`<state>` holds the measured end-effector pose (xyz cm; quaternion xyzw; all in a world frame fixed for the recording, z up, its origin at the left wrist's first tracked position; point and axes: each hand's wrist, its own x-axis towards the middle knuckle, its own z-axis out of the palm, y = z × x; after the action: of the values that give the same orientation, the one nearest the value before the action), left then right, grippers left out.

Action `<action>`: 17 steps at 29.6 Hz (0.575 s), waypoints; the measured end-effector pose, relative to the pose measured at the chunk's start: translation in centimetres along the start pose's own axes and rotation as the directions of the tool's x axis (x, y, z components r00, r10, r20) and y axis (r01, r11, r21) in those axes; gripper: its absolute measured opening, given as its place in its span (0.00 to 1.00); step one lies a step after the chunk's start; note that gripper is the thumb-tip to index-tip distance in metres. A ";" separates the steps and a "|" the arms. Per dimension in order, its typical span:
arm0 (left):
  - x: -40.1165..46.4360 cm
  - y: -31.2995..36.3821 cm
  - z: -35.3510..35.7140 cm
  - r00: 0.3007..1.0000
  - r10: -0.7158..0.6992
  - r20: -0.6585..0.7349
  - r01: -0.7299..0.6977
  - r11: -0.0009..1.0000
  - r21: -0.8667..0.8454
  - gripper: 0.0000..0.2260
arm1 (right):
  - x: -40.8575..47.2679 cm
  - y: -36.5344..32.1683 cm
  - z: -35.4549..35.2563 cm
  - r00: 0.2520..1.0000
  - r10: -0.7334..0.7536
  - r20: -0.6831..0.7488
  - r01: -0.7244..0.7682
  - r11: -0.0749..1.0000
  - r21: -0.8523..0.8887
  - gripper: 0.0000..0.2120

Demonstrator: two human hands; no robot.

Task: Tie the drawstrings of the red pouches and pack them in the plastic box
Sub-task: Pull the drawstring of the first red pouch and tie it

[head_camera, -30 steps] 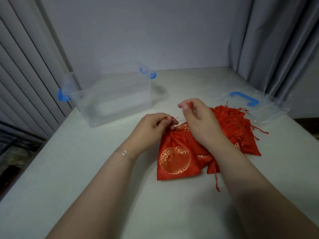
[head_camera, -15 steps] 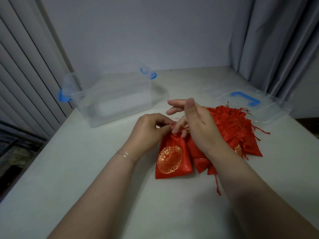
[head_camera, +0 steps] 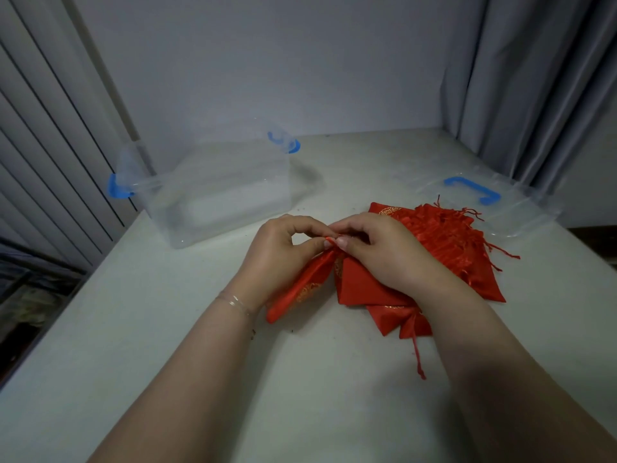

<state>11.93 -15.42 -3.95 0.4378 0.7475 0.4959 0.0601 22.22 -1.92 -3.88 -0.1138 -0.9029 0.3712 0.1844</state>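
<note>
1. Your left hand and right hand both pinch the drawstring at the mouth of the pouch on the surface.
2. You're judged mid-tie; next, cinch the knot and carry it to the empty plastic box just beyond.

a pale desk is seen carrying a clear plastic box with blue latches at its far left. a clear lid with a blue handle is laid at the far right, and a heap of red pouches is spread just beside that lid.
</note>
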 end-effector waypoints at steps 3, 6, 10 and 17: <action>0.0 0.0 -0.1 0.999 0.022 0.023 -0.020 0.998 -0.065 0.06 | -0.1 0.0 0.1 1.000 0.014 -0.006 -0.014 0.999 -0.031 0.09; 0.1 -0.1 0.0 0.999 0.024 0.020 -0.023 0.996 -0.090 0.04 | 0.0 -0.1 0.0 0.997 -0.009 -0.080 0.002 0.997 -0.080 0.07; 0.2 -0.4 0.2 0.999 0.041 -0.009 -0.042 0.999 -0.020 0.04 | -0.1 -0.3 -0.3 0.987 -0.034 -0.156 0.020 0.996 -0.090 0.06; 0.4 -0.7 0.4 0.989 0.042 -0.139 -0.014 0.980 0.199 0.04 | -0.4 -0.4 -0.2 0.987 -0.033 -0.160 0.016 0.994 -0.104 0.06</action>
<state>11.50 -14.93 -4.60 0.4157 0.7891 0.4500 -0.0442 22.59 -2.26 -3.55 -0.1417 -0.9042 0.3116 0.2554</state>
